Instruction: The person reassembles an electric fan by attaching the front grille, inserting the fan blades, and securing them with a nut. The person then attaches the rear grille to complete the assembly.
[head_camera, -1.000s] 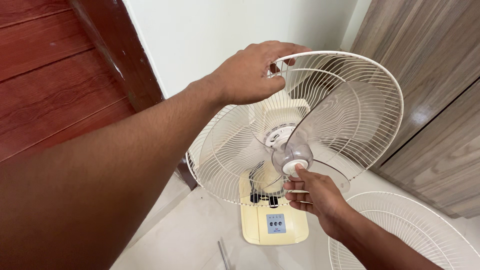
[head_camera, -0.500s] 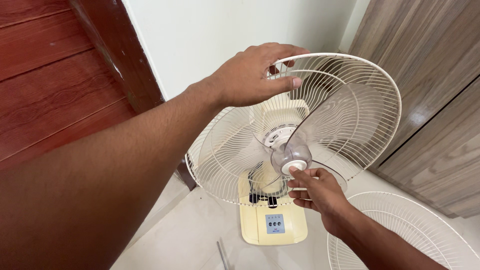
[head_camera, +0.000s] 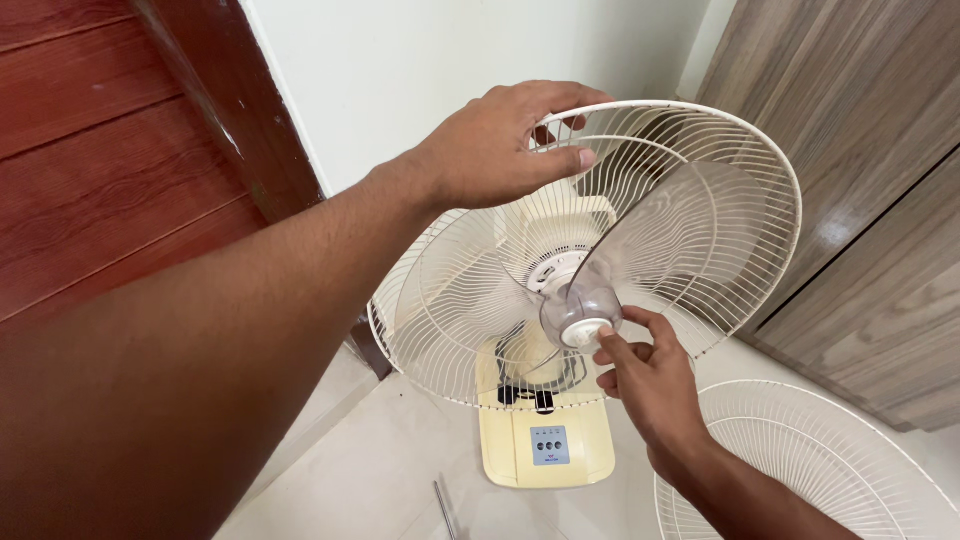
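At twelve o'clock on the rear fan guard (head_camera: 470, 300), gripping the top of the wire rim with the left hand (head_camera: 500, 150), fingers curled over the far side and thumb pressing on the near side, clamped on the rim

At the centre of the guard, pinching the white cap (head_camera: 585, 332) on the clear blade hub (head_camera: 578, 308) with the right hand (head_camera: 650, 385), thumb and fingertips closing together round the cap from five o'clock

Sitting on the hub, spreading toward one o'clock across the wires, a translucent fan blade (head_camera: 680, 240); tilting back with the guard toward the pale wall (head_camera: 420, 70)

Below the guard at six o'clock, standing on the light tiled floor (head_camera: 380, 480), a cream fan base (head_camera: 548, 450) with a small grey button panel

Lying flat on the floor at four o'clock, just beside the right forearm, a second white wire guard (head_camera: 800, 450)

Showing at the bottom edge near the base, a thin metal rod (head_camera: 445, 505)

Flanking the scene, a red-brown wooden door (head_camera: 110, 160) at nine o'clock and grey wood-grain cabinet panels (head_camera: 860, 150) at three o'clock
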